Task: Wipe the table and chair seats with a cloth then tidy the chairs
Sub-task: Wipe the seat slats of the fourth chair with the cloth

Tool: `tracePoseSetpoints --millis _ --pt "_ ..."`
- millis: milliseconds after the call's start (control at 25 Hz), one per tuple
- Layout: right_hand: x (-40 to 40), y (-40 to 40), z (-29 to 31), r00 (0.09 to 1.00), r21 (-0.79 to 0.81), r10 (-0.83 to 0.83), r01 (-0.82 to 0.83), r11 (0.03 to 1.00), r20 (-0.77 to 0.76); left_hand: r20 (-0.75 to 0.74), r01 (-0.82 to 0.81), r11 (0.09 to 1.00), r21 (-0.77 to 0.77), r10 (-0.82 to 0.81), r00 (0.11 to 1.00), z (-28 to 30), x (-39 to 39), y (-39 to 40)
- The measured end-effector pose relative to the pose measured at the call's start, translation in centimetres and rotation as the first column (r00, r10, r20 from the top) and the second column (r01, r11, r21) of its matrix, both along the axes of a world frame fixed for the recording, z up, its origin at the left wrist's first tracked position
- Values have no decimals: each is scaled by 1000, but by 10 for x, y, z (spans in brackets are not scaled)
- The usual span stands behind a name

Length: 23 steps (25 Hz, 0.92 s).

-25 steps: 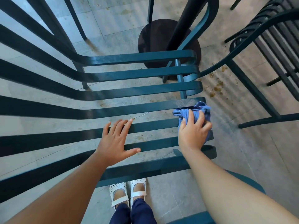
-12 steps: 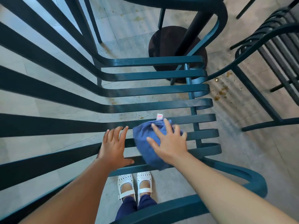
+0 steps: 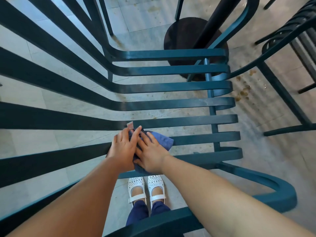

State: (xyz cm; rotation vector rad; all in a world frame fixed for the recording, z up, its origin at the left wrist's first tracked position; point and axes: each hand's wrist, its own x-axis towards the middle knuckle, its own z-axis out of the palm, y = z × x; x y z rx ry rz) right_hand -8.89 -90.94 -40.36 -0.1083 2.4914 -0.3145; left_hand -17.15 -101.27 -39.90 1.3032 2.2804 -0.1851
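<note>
While the person is leaning over the teal slatted chair seat (image 3: 179, 86), both hands are pressing the blue cloth (image 3: 162, 140) flat onto the near slats. The right hand (image 3: 150, 153) is lying on top of the cloth with fingers spread wide, palm down, not pinching. The left hand (image 3: 124, 147) is sitting just left of it, touching it, fingers extended and overlapping the cloth's left edge beside a small pink tag (image 3: 130, 124); not gripping either, as far as I can tell. The cloth is bunching across the second and third slats from the near edge, roughly mid-seat. Judging progress: this seat is mid-wipe, and the far slats are looking dull and dusty, so probably not covered yet. The table top is not showing, only its dark post and round base (image 3: 195, 47) at the far side, so table status is unknowable. A second chair (image 3: 290, 48) is standing at far right, angled off, so tidying is not looking done. Brown crumbs (image 3: 242, 89) are littering the floor at right.
</note>
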Motion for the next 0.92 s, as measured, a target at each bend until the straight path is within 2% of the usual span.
tracePoseSetpoints --millis 80,160,240,360,480,640,800,920 --pt "2 9 -1 999 -51 1 -3 999 -37 17 -1 1000 24 1 1000 -3 0 -1" --pt "3 19 0 999 -8 45 -45 999 -15 68 -31 998 61 27 997 -8 2 -4" --pt "12 28 0 998 53 41 -44 998 47 58 -56 993 100 51 997 -11 7 -1" --pt "32 52 5 999 83 15 -18 996 46 90 -77 992 -97 85 992 0 23 19" --pt "59 82 9 999 78 5 -8 997 49 120 -88 984 -156 107 987 2 47 50" --pt "95 130 12 997 133 -24 13 991 76 193 -69 995 -68 81 978 4 76 92" --pt "126 168 20 992 190 -52 30 981 117 245 1 997 73 -18 969 3 96 121" --pt "136 179 20 989 252 -106 77 965 103 216 0 1000 27 -6 976 2 87 108"
